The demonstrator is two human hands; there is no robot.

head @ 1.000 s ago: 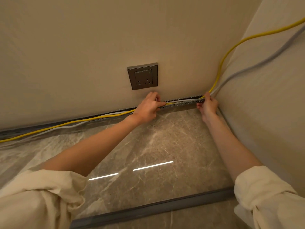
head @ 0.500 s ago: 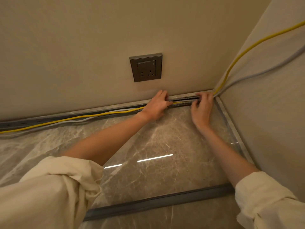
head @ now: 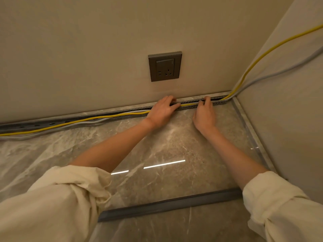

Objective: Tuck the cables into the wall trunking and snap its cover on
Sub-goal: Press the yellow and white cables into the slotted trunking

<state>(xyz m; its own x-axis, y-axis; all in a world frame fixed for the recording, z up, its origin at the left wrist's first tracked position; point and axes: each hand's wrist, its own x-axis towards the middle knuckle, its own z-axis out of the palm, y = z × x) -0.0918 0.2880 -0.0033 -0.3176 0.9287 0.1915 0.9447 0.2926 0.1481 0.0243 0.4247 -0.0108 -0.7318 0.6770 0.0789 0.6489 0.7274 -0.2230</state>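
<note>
A grey slotted trunking (head: 40, 124) runs along the foot of the back wall. A yellow cable (head: 90, 119) and a grey cable (head: 95, 121) lie loose in front of it at the left and climb the right wall from the corner. My left hand (head: 161, 110) and my right hand (head: 204, 113) press fingertips on the cables at the trunking's slot below the socket; between them the yellow cable sits in the channel. The long grey trunking cover (head: 167, 205) lies flat on the floor near me.
A grey wall socket (head: 165, 66) sits just above my hands. The floor is glossy marble tile (head: 166, 145) with a stone skirting strip along the right wall (head: 251, 130). The room corner is close at the right.
My right hand has slid left from the corner along the trunking, and my left hand has shifted slightly. More of the cable near the corner now lies in the channel. The view tilted down.
</note>
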